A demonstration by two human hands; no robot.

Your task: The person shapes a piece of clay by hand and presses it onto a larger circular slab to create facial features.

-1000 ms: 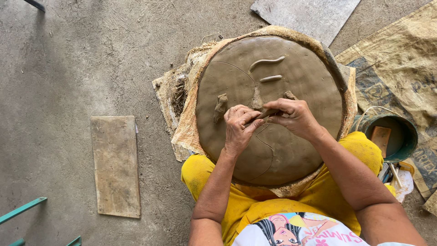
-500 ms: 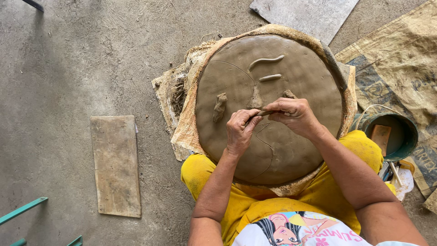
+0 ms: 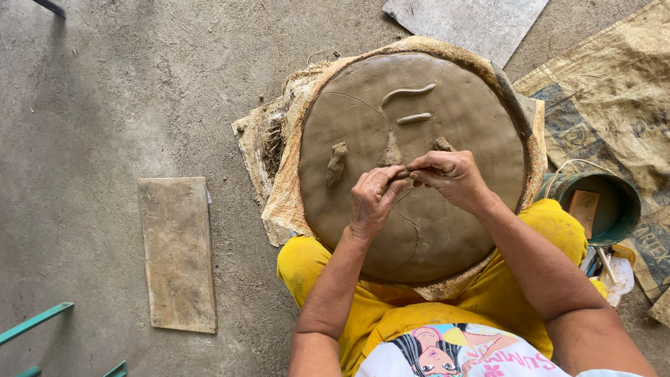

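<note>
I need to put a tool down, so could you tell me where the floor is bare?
Bare concrete floor spreads left of the clay disc, around the wooden board. The right is crowded: sacking, green bucket, and tools.

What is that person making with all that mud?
A person sits on the ground with a big round clay disc propped against their knees. The left hand and right hand pinch a small roll of clay between them, just above the disc's middle. Thin clay strips and small lumps already sit on the disc. A green bucket stands to the right, a wooden board lies to the left.
</note>
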